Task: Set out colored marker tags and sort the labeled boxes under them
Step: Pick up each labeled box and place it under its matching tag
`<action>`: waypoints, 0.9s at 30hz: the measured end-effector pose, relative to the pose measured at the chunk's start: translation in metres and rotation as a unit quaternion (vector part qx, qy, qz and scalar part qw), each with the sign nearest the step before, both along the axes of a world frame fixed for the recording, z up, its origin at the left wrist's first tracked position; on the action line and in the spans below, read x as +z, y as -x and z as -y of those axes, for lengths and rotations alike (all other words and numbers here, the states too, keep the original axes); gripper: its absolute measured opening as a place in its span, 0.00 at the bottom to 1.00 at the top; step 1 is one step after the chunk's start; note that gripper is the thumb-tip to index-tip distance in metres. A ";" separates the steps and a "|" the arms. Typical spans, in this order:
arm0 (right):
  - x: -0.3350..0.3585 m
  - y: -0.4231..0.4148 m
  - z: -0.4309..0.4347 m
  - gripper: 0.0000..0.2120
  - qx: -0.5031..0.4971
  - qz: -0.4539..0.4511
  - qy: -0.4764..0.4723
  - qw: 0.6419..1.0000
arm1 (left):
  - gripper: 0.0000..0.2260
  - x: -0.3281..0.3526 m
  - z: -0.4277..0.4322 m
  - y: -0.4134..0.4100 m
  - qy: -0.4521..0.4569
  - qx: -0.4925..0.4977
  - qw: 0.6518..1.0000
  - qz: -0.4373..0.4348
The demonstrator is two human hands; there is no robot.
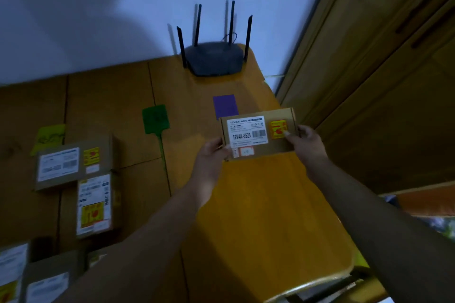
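Head view: we hold a box [257,133] in both hands, left hand [211,155] on its left edge, right hand [305,141] on its right edge, each grip clamped on the cardboard. The box sits just below the purple tag [225,106], covering that tag's near edge. We see a green tag [155,119] to the left and a yellow tag [49,136] farther left, with two boxes [73,163] below it on the tabletop [258,204]. A router [213,60] stands by the wall.
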State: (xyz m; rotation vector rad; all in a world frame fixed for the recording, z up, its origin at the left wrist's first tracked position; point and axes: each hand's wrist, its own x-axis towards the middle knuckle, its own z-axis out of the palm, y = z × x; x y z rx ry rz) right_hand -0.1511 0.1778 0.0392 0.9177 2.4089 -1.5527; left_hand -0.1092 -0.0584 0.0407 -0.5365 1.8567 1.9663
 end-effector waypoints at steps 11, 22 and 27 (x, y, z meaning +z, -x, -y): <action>-0.071 0.063 -0.057 0.37 0.000 0.089 0.076 0.993 | 0.10 -0.057 -0.052 0.060 0.052 -0.031 0.997 0.056; -0.053 0.055 -0.035 0.23 -0.002 -0.056 -0.087 0.995 | 0.19 -0.049 -0.042 0.051 0.055 0.049 0.997 0.031; -0.009 0.029 0.051 0.11 0.119 -0.082 0.122 0.982 | 0.14 -0.003 0.003 0.024 0.025 0.092 0.995 -0.022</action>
